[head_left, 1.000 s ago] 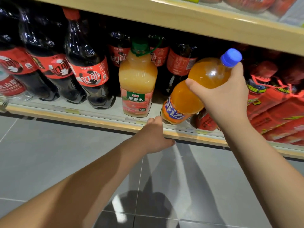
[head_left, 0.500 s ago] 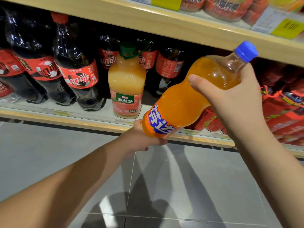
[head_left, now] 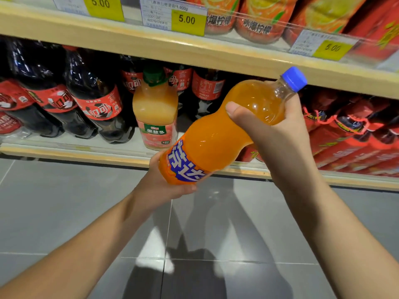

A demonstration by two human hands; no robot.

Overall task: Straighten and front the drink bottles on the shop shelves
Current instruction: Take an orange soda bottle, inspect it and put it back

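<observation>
An orange soda bottle (head_left: 218, 134) with a blue cap is tilted in the air in front of the bottom shelf (head_left: 73, 153), cap up to the right. My right hand (head_left: 278, 134) grips its upper part below the neck. My left hand (head_left: 164, 186) cups its base from underneath, fingers curled round the bottom. Behind it on the shelf stands a pale juice bottle (head_left: 155, 113) with a green cap. Dark cola bottles (head_left: 95, 100) with red labels stand to its left and behind it.
Red packaged drinks (head_left: 349, 134) fill the shelf's right side. The shelf above (head_left: 194, 50) carries yellow 5.00 price tags (head_left: 187, 20) and orange-red bottles (head_left: 257, 20). Grey floor tiles (head_left: 64, 212) lie below the shelf.
The orange bottle has come out from the shelf toward me and tilted further. My left hand moved from the shelf edge to under the bottle's base. The view lifted, showing the upper shelf.
</observation>
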